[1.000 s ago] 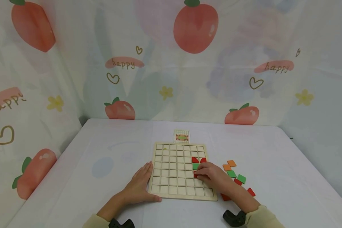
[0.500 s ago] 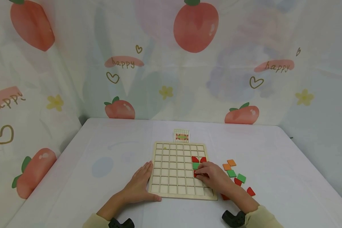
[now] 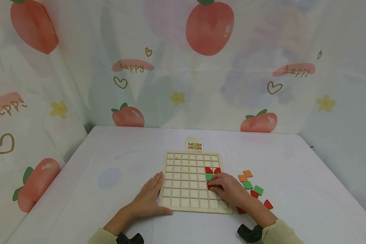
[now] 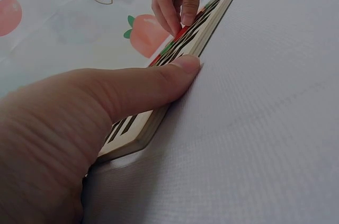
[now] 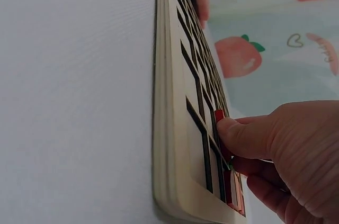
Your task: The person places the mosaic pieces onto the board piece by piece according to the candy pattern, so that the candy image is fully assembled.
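Head view: right hand pinches a red tile; left hand, outstretched, touches board.

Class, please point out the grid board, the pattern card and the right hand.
Grid board (image 3: 185, 184): head view, on a bare cell.
Pattern card (image 3: 195, 146): head view, on its printed design.
Right hand (image 3: 229, 188): head view, on the back.

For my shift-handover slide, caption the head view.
Left hand rests against a gridded board while the right hand pinches a red tile; loose tiles lie to the right.
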Demonstrator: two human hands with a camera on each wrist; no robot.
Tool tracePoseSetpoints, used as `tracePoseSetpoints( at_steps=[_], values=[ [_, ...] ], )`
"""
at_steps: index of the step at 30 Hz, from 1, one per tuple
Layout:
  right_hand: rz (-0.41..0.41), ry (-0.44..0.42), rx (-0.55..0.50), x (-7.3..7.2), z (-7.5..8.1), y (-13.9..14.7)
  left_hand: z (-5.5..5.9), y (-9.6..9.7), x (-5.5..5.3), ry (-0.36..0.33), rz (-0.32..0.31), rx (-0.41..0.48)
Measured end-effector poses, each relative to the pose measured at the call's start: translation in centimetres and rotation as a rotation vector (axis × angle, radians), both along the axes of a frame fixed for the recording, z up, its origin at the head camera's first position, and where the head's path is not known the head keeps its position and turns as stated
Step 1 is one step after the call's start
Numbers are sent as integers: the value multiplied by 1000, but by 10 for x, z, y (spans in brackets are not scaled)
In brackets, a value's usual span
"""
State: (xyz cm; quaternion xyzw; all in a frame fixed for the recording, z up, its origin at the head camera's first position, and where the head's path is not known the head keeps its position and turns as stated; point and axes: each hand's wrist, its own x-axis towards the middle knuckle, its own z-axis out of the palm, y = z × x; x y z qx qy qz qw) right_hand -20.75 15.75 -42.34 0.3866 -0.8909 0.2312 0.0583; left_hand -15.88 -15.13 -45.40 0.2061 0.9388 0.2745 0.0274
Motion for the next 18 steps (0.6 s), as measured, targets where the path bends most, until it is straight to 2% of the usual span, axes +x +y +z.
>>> tracePoseSetpoints(
  at_steps=[18],
  values=[
    [-8,26,22,0,1,-2,-2,0,0,7,-2,2]
  ],
)
